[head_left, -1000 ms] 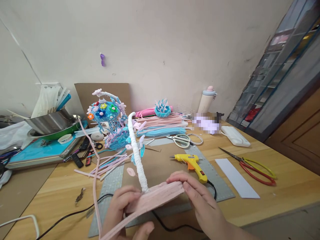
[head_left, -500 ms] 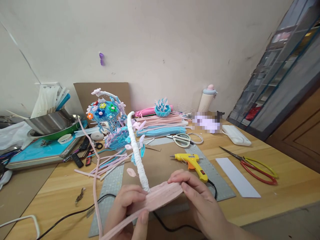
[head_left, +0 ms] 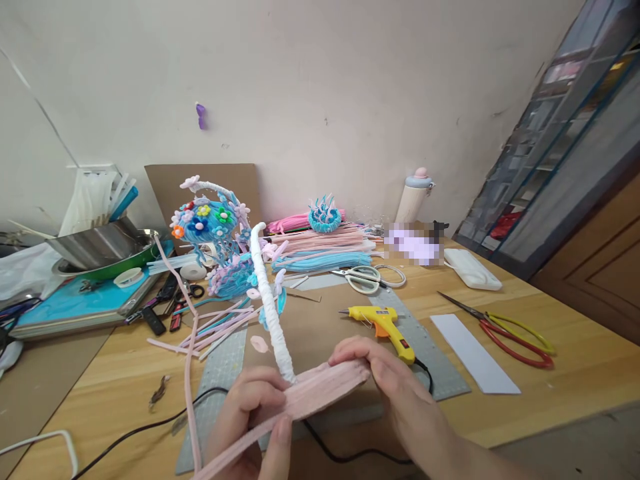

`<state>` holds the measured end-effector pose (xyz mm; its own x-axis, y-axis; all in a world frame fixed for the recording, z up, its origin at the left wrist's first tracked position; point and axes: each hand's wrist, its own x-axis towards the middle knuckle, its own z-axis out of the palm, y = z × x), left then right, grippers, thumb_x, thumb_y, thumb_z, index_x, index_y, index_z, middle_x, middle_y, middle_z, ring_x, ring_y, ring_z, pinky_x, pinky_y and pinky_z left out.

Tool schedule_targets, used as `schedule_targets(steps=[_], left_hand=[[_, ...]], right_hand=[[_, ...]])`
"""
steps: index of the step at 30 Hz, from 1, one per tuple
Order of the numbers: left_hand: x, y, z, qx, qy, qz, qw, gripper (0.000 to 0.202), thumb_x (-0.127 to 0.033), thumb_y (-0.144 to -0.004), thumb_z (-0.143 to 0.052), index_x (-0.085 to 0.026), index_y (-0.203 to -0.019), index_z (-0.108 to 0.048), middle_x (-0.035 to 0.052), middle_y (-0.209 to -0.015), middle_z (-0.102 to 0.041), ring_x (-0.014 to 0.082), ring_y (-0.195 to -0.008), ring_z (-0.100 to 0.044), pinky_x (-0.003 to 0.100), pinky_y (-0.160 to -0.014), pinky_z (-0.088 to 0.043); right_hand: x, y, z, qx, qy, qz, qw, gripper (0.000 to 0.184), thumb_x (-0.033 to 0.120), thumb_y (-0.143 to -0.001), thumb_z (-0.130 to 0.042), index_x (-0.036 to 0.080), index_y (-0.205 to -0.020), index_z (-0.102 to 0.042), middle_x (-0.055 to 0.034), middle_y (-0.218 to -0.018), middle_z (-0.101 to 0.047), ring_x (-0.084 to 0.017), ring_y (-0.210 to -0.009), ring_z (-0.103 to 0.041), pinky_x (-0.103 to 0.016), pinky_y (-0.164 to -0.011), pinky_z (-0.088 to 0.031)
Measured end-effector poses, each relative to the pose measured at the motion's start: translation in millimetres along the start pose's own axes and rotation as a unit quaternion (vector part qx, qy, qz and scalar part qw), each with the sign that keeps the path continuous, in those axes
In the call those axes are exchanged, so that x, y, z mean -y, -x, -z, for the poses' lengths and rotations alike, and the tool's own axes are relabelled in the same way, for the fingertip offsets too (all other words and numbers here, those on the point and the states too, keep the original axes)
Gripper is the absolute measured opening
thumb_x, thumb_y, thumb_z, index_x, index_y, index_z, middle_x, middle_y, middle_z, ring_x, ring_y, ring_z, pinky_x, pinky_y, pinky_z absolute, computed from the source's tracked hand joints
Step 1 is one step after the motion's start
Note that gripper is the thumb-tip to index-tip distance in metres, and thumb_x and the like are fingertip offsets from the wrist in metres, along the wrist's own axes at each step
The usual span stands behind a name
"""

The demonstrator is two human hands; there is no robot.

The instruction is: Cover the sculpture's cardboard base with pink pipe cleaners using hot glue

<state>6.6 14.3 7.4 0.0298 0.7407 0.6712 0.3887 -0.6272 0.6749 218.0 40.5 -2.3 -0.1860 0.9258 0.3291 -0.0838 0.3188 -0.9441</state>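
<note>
Between my two hands is a flat oval base of pink pipe cleaners (head_left: 320, 395), tilted, with a white wrapped stem (head_left: 270, 303) rising from its left part. My left hand (head_left: 253, 417) pinches the near left side, thumb in front and fingers behind; a loose pink pipe cleaner strand (head_left: 235, 453) runs from there toward the lower left. My right hand (head_left: 395, 383) grips the right end, its fingers curled over the top edge. Small pink and blue petals or leaves (head_left: 280, 300) sit along the stem.
A yellow glue gun (head_left: 383, 323) lies on the cutting mat behind my right hand. Red-and-yellow scissors (head_left: 515, 340) and a white card strip (head_left: 475, 353) are at right. Pipe cleaner bundles (head_left: 325, 257) and finished flower pieces (head_left: 207, 220) stand at the back. A black cord (head_left: 150, 427) crosses the table.
The stem and base have shifted slightly left and tilted a little. My right hand's fingers have slid slightly along the base's edge; both hands keep hold.
</note>
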Motion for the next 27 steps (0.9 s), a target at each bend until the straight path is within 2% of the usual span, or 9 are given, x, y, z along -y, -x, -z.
schedule_targets(steps=[2, 5, 8, 14, 19, 25, 27], left_hand=[[-0.8, -0.7, 0.6, -0.001, -0.003, 0.003, 1.000, 0.010, -0.016, -0.094, -0.057, -0.025, -0.096, -0.059, 0.0038, -0.095, -0.062, 0.0173, -0.086, -0.063, 0.022, -0.069, -0.055], [-2.9, -1.6, -0.1, 0.009, 0.001, 0.000, 1.000, 0.010, -0.016, -0.093, -0.058, -0.025, -0.096, -0.060, 0.0033, -0.093, -0.062, 0.0172, -0.085, -0.064, 0.023, -0.068, -0.055], [-4.5, -1.8, -1.3, 0.016, 0.005, -0.003, 1.000, 0.009, -0.017, -0.094, -0.058, -0.025, -0.096, -0.060, 0.0028, -0.092, -0.062, 0.0168, -0.082, -0.063, 0.024, -0.069, -0.054], [-2.4, -0.5, 0.6, 0.016, 0.007, -0.006, 1.000, 0.003, -0.024, -0.096, -0.056, -0.025, -0.095, -0.059, 0.0039, -0.094, -0.062, 0.0178, -0.084, -0.064, 0.025, -0.069, -0.054], [-2.6, 1.0, 0.0, -0.002, -0.001, -0.014, 1.000, 0.011, -0.017, -0.094, -0.058, -0.025, -0.087, -0.055, 0.0041, -0.094, -0.062, 0.0174, -0.083, -0.063, 0.024, -0.064, -0.052], [-13.3, 2.9, -19.0, -0.070, -0.008, -0.019, 0.997, 0.018, -0.013, -0.093, -0.053, -0.024, -0.078, -0.051, 0.0059, -0.098, -0.057, 0.0188, -0.085, -0.058, 0.030, -0.069, -0.050], [-16.1, 2.4, -24.4, -0.077, -0.002, -0.024, 0.997, 0.018, -0.011, -0.090, -0.053, -0.024, -0.077, -0.051, 0.0051, -0.098, -0.056, 0.0185, -0.085, -0.057, 0.029, -0.069, -0.049]], right_hand=[[8.3, -2.5, 1.3, 0.007, 0.069, 0.023, 0.997, 0.034, 0.045, -0.106, -0.041, 0.030, -0.107, -0.071, -0.0036, -0.106, -0.072, -0.022, -0.103, -0.066, -0.033, -0.091, -0.050], [22.3, -7.7, -0.4, 0.016, 0.163, 0.098, 0.982, 0.025, 0.036, -0.105, -0.046, 0.033, -0.116, -0.068, -0.0022, -0.112, -0.073, -0.022, -0.109, -0.065, -0.035, -0.096, -0.047], [32.8, -12.9, -5.5, 0.044, 0.216, 0.142, 0.965, 0.022, 0.026, -0.102, -0.049, 0.030, -0.116, -0.066, -0.0033, -0.112, -0.074, -0.023, -0.107, -0.066, -0.037, -0.095, -0.047], [38.2, -19.7, -12.1, 0.081, 0.241, 0.140, 0.957, 0.020, 0.021, -0.100, -0.048, 0.023, -0.102, -0.068, -0.0051, -0.097, -0.075, -0.021, -0.091, -0.067, -0.036, -0.081, -0.049], [34.8, -21.2, -9.9, 0.096, 0.226, 0.124, 0.961, 0.021, 0.022, -0.100, -0.048, 0.022, -0.098, -0.069, -0.0047, -0.093, -0.074, -0.020, -0.088, -0.066, -0.034, -0.078, -0.049], [28.6, -20.8, -5.1, 0.085, 0.219, 0.109, 0.966, 0.022, 0.026, -0.101, -0.047, 0.024, -0.098, -0.069, -0.0040, -0.093, -0.072, -0.020, -0.089, -0.066, -0.034, -0.079, -0.050], [27.7, -21.6, -3.8, 0.086, 0.222, 0.106, 0.966, 0.022, 0.026, -0.101, -0.048, 0.024, -0.097, -0.069, -0.0038, -0.093, -0.072, -0.020, -0.089, -0.067, -0.034, -0.079, -0.050]])
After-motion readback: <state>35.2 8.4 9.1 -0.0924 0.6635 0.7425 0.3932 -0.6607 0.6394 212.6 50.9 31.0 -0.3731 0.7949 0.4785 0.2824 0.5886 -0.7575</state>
